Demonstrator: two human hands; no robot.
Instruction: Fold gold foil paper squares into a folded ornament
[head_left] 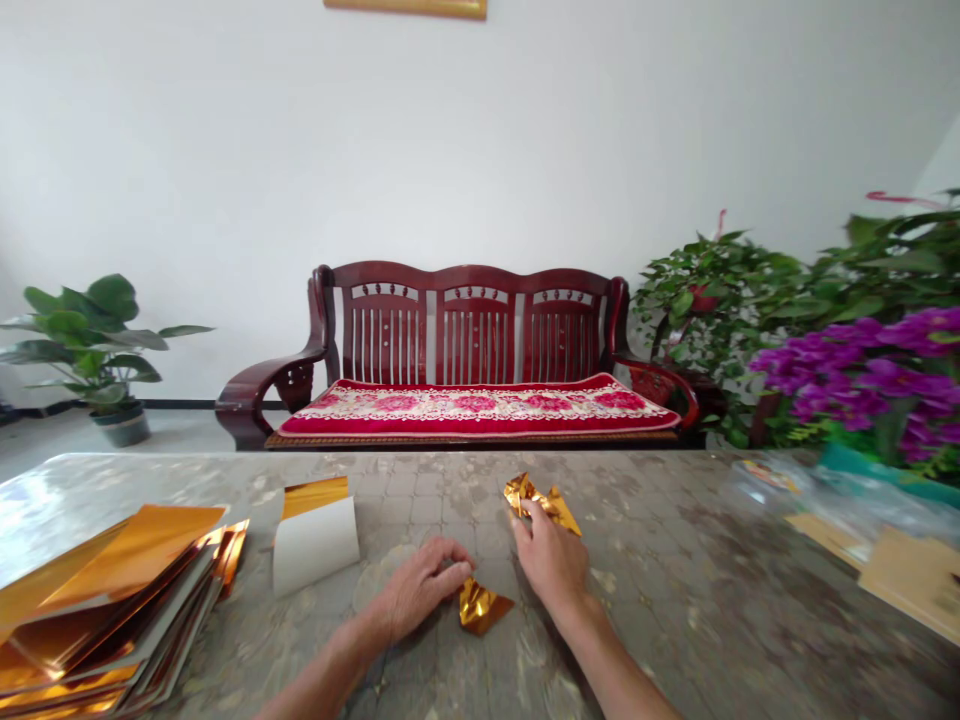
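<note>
My left hand [431,590] rests low over the table, its fingers loosely bent and the thumb a little apart from the index finger. Just right of that thumb lies a folded piece of shiny gold foil paper [484,608]; I cannot tell whether they touch. My right hand [551,560] is farther forward, its thumb and fingers closed on crumpled-looking folded gold foil paper [562,512]. The hand partly covers this paper, so whether it is one piece or more is unclear.
At left lies a stack of gold foil sheets [142,560]. Nearer the middle, a curled sheet [315,545] shows its white back. Clear plastic bags [847,495], brown card [911,580] and purple flowers [870,370] are at right. A wooden bench [476,330] stands behind the table [420,680].
</note>
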